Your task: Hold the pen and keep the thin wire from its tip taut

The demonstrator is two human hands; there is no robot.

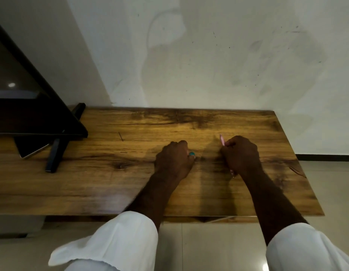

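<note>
Both fists rest on the table [111,182]: left hand [174,160] curls around a small teal thing [192,154], while at three o'clock my right hand [241,155] grips a pink stick [222,140] pointing toward twelve.

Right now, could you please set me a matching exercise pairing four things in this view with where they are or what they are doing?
Things:
1. left hand
2. right hand
3. television
4. phone

States or places:
A. lies flat under the dark screen's lower edge
B. grips a pink pen
C. stands on black legs at the table's left end
D. curled round a small teal object

Pairs: 1-D, 2-B, 3-C, 4-A
</note>
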